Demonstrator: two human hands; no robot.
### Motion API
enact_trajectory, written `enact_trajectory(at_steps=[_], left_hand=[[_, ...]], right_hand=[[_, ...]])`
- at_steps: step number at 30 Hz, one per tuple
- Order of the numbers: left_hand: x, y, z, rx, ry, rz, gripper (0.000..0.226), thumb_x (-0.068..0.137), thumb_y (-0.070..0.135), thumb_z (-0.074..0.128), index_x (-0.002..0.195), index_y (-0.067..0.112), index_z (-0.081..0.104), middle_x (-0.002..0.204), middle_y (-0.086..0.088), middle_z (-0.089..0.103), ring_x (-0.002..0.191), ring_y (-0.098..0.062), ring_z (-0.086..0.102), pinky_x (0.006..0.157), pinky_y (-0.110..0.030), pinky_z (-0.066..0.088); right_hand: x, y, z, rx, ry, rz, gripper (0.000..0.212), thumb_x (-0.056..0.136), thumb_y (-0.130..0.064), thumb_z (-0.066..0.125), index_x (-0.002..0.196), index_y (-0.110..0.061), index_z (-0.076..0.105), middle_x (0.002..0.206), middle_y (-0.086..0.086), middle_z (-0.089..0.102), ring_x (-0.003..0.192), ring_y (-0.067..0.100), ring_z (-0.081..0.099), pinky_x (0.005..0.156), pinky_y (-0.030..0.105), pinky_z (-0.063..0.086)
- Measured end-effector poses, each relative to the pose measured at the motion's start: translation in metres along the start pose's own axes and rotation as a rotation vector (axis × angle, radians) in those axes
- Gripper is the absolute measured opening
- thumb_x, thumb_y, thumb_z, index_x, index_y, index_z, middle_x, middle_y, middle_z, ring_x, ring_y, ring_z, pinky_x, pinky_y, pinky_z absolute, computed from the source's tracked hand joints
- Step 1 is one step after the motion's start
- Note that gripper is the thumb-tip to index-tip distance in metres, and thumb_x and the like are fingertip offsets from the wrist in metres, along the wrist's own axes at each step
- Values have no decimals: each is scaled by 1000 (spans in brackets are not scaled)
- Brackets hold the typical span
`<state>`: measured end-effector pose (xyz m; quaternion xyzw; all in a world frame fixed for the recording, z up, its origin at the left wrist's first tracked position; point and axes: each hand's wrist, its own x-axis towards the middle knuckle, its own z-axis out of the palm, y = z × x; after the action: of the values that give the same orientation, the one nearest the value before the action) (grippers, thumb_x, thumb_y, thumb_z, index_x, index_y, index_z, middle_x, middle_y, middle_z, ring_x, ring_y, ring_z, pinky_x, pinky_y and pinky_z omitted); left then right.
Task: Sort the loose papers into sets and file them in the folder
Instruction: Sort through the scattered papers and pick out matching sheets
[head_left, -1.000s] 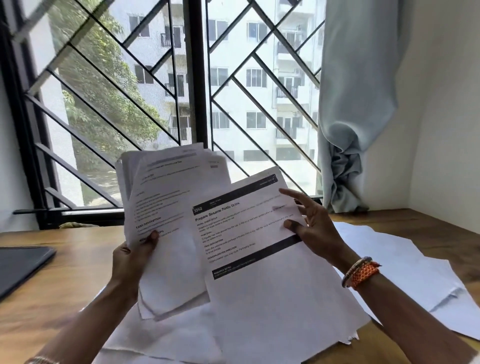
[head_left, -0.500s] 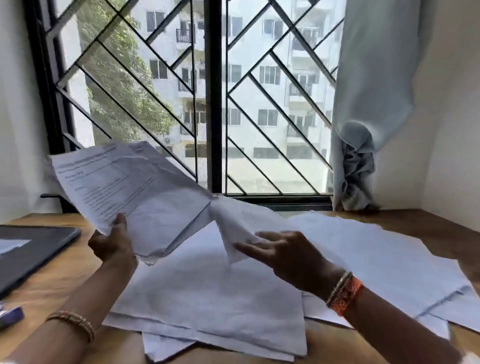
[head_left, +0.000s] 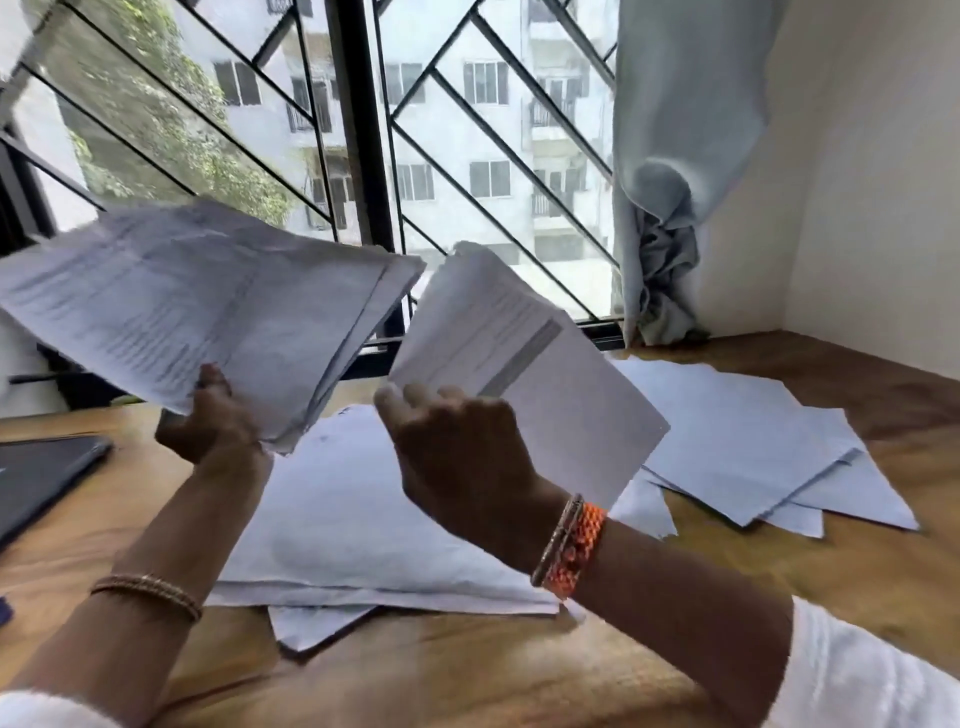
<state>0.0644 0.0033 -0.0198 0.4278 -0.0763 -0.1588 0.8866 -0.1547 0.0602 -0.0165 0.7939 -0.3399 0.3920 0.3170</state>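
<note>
Above a wooden tabletop (head_left: 675, 587), the left hand (head_left: 210, 418) holds a stack (head_left: 197, 306) in a closed grip; the right hand (head_left: 457, 462) grips one sheet (head_left: 550, 384). More papers (head_left: 737, 441) lie below.

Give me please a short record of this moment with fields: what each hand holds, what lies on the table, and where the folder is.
left hand: grips a stack of papers, raised above the table
right hand: holds a printed sheet, tilted, in the air
table: wooden; loose papers in front, another loose pile at right
dark flat object: at left edge; cannot tell whether it is the folder
text on sheets: blurred, unreadable
</note>
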Motion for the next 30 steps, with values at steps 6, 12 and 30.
enact_trajectory(at_steps=[6, 12, 30], left_hand=[[-4, 14, -11, -29, 28, 16, 44, 91, 27, 61, 128, 6, 52, 120, -2, 59, 93, -9, 57, 69, -11, 46], [-18, 0, -12, 156, -219, -111, 30, 85, 21, 70, 113, 15, 60, 110, -2, 66, 87, -22, 64, 67, -34, 56], [-26, -39, -23, 808, -712, -140, 20, 83, 4, 69, 102, 1, 64, 75, -5, 63, 62, -19, 57, 41, -14, 46]], right_hand=[[19, 28, -2, 187, -82, 205, 15, 76, -15, 56, 90, -15, 63, 81, 3, 63, 68, 30, 63, 52, 27, 34], [-20, -12, 22, 456, -776, -312, 34, 89, -38, 58, 114, -15, 63, 112, 8, 65, 103, 29, 59, 82, 37, 43], [-38, 201, 69, 99, -1005, 574, 26, 86, -20, 55, 109, -7, 57, 123, 14, 55, 107, 28, 55, 82, 29, 46]])
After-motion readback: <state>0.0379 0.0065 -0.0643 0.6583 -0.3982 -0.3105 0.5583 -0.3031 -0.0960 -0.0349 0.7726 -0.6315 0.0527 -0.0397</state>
